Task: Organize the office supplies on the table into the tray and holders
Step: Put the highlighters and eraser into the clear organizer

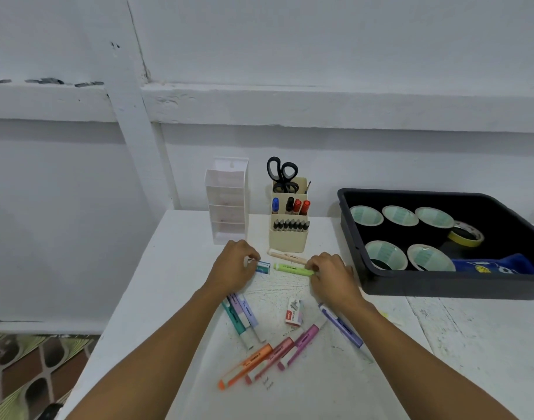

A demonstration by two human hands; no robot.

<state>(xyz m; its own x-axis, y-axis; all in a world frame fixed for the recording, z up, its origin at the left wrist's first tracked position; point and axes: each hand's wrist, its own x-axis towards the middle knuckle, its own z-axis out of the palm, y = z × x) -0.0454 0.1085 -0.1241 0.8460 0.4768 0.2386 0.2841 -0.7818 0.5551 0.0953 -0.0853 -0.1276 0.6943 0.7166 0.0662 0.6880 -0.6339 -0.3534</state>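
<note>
Left hand (232, 266) pinches a small teal box (263, 267); right hand (332, 275) has its grip closed on the green highlighter (290, 269) (I think to lift both).

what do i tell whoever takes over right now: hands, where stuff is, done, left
Left hand pinches a small blue box; right hand pinches the end of the green highlighter. Both items lie on the table.
Done: tape rolls in the black tray; scissors and markers in the beige holder.
Left: cream highlighter, staples box, loose coloured highlighters. The white holder looks unfilled.
</note>
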